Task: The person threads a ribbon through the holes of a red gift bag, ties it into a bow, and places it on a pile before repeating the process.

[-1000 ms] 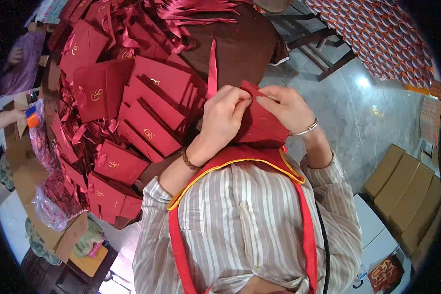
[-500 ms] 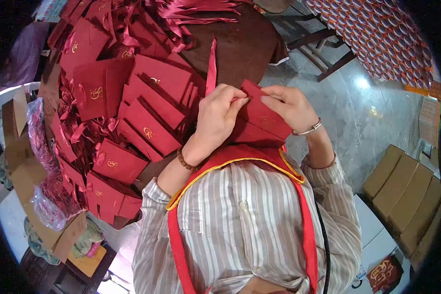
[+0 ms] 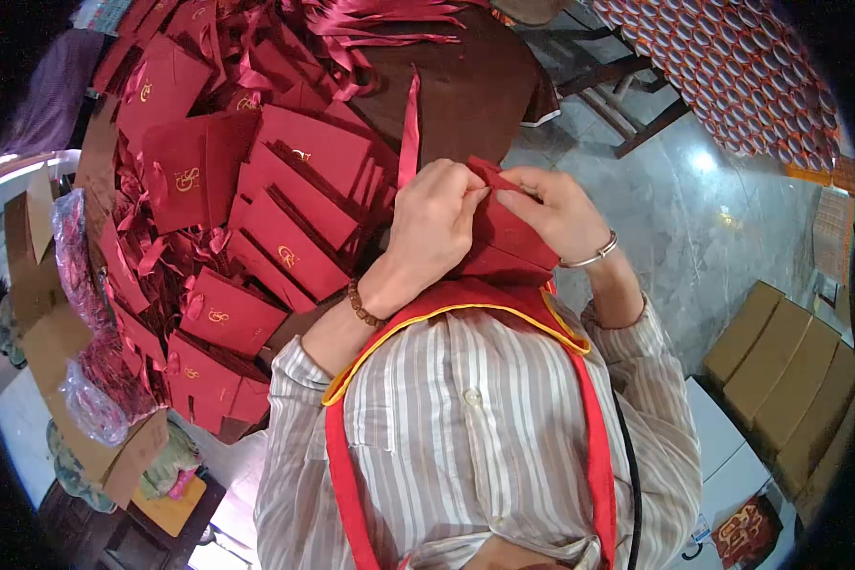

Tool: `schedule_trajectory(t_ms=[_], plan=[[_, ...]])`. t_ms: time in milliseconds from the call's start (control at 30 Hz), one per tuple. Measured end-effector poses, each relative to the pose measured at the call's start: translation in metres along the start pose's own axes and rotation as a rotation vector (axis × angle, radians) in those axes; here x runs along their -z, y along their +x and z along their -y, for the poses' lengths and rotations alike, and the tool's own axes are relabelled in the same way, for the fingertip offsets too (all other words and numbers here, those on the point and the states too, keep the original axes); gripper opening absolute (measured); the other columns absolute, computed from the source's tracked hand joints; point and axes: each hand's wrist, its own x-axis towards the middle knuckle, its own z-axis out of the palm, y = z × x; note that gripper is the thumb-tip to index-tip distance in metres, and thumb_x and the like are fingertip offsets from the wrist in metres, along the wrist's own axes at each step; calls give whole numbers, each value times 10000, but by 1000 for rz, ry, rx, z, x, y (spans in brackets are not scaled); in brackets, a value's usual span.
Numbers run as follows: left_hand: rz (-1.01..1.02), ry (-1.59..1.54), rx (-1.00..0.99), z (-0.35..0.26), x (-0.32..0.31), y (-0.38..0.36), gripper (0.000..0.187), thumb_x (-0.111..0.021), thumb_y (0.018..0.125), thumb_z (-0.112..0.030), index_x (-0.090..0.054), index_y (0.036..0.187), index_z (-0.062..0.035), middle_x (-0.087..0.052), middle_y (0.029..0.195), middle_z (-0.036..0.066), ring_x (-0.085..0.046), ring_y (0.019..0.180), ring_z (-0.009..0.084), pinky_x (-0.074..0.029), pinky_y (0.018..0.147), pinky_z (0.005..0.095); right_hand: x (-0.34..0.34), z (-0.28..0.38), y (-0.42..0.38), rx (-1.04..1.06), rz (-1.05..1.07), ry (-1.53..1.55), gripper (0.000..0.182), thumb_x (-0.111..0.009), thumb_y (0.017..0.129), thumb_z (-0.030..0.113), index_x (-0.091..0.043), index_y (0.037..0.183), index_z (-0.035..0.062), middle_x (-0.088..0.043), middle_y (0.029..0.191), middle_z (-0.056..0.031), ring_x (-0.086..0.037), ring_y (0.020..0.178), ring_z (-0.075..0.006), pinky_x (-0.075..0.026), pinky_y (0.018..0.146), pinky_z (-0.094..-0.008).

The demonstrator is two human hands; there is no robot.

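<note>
I hold a dark red paper gift bag (image 3: pixel 508 237) in front of my chest with both hands. My left hand (image 3: pixel 432 228) pinches its top edge from the left, and a red satin ribbon (image 3: pixel 410 128) rises from those fingers. My right hand (image 3: pixel 551 214), with a silver bangle at the wrist, grips the same top edge from the right. The fingertips of both hands meet at the bag's rim. The bag's lower part is hidden behind my hands and my red collar.
A dark brown table (image 3: pixel 475 90) holds a big heap of finished red bags with gold emblems (image 3: pixel 285 223) and loose ribbons (image 3: pixel 370 24). Cardboard boxes (image 3: pixel 788 370) stand on the floor at the right; plastic bags and cartons (image 3: pixel 85 380) at the left.
The bag was tilted up and flat half a second ago; now its top edge is pinched together again between both hands. The co-worker's arm at the far left is gone from view.
</note>
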Motion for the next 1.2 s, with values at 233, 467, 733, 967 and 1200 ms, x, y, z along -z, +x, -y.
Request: schedule_trajectory(t_ms=[233, 467, 733, 967, 1200], plan=[[0, -23, 16, -1, -1, -2, 57, -606, 758, 20, -556, 784, 16, -569, 726, 139, -587, 638, 276, -457, 559, 333, -3, 4, -2, 26, -39, -118, 216, -539, 875, 122, -586, 1021, -29, -633, 855, -73, -551, 798, -86, -449, 724, -252], [11, -60, 84, -4, 3, -3, 57, -603, 757, 25, -555, 786, 14, -572, 730, 139, -588, 642, 279, -457, 567, 339, -2, 0, -4, -17, -1, 59, 225, -525, 887, 116, -577, 1053, -28, -630, 878, -34, -545, 801, -76, -451, 730, -244], [27, -8, 28, -4, 5, -1, 63, -608, 754, 17, -550, 778, 9, -563, 722, 146, -575, 638, 300, -447, 560, 353, -3, 3, -6, -3, 22, 45, 220, -528, 887, 114, -573, 1053, -23, -628, 882, -28, -541, 795, -71, -450, 724, -240], [-1, 119, -75, -3, -1, 1, 69, -605, 747, 13, -551, 788, 2, -552, 719, 144, -563, 647, 313, -444, 565, 367, -10, 5, -10, 85, -135, -72, 209, -535, 851, 126, -580, 1000, -15, -629, 858, -113, -585, 778, -199, -462, 701, -302], [3, -47, -17, 1, -1, -1, 52, -603, 757, 19, -564, 788, 5, -551, 718, 143, -569, 653, 307, -448, 568, 358, -2, -4, -3, -50, -22, 80, 184, -539, 868, 84, -584, 996, -40, -636, 857, -38, -553, 776, -76, -452, 704, -238]])
